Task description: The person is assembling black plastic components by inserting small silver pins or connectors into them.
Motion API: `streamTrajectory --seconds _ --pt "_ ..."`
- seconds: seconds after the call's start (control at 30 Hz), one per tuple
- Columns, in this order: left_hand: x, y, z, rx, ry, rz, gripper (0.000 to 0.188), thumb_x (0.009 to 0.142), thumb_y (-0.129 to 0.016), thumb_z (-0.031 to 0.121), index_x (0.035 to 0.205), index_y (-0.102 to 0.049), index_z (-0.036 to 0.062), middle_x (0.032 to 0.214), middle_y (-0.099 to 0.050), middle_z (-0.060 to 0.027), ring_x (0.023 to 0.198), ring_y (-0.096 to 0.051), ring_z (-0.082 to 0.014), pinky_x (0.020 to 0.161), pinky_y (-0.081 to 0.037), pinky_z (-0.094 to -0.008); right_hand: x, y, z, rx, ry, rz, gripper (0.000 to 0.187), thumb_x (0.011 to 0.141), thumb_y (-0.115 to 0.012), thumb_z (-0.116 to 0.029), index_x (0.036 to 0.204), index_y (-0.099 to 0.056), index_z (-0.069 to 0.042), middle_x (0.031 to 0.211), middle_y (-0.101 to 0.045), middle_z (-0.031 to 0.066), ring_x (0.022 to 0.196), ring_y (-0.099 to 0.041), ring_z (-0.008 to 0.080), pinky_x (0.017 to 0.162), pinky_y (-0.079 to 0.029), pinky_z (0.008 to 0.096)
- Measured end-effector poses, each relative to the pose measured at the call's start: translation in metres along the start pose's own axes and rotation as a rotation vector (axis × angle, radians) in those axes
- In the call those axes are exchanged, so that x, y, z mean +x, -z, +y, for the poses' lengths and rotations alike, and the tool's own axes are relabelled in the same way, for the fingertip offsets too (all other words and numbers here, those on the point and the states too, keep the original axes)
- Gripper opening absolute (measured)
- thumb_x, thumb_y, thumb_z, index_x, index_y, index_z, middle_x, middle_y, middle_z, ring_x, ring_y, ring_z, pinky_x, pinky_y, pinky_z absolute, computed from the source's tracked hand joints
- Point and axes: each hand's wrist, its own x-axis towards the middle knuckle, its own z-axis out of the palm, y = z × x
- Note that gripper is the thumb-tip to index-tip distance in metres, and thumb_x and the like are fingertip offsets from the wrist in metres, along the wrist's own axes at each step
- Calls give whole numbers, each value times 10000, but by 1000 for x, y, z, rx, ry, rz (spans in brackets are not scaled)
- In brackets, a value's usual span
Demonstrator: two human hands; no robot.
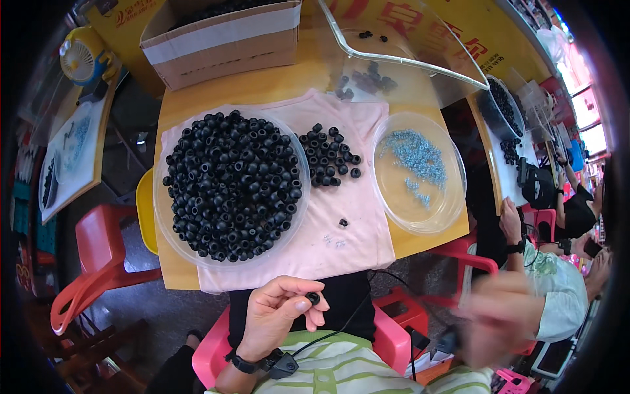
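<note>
Above my lap, my left hand [283, 308] pinches a small round black cap with a hole in it [313, 298] between thumb and fingers. My right hand [502, 308] is off to the right of the table, smeared by motion, so its fingers cannot be read. A round clear tray [306, 190] heaped with the same kind of black caps [233, 180] sits on a pink cloth [354, 226]. More loose caps [326, 154] lie beside it. One cap [343, 222] is close to a few tiny clear pieces [335, 241] on the cloth.
At the right, a clear round tub [420, 226] holds small light-blue pieces [420, 157]. Behind stand a cardboard box [223, 52] and a clear panel with a white edge [407, 56]. Red chairs [102, 243] flank the wooden table [177, 272]. People sit nearby on the right.
</note>
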Motion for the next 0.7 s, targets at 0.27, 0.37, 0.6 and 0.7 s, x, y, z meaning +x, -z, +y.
streamTrajectory --seconds 0.27,0.37,0.6,0.7 --pt "0 3 2 20 2 -7 227 947 -564 76 1133 -562 -54 918 -642 -189 698 -634 -172 590 -527 -249 14 -116 28 -148 56 -67 272 785 -695 -25 1042 -609 -47 894 -593 73 789 -630 251 623 -517 355" --pt "-1 3 1 -9 16 -17 219 949 -550 60 1139 -547 -48 928 -641 -186 707 -636 -168 600 -529 -248 14 -127 40 -243 128 -103 305 773 -676 -21 1065 -594 -49 905 -565 78 795 -605 258 627 -506 359" --pt "4 12 -3 -217 45 -142 223 956 -546 39 1168 -543 -32 1072 -639 -194 889 -659 -188 777 -545 -273 14 -122 36 -166 31 -155 213 783 -678 45 978 -625 -23 853 -611 79 686 -638 193 606 -526 285" --pt "7 6 -5 -224 45 -113 214 934 -581 45 1137 -557 -17 1061 -643 -180 896 -654 -190 784 -544 -282 10 -109 17 309 -154 -68 189 785 -706 13 966 -664 -19 858 -650 80 713 -629 134 591 -510 283"
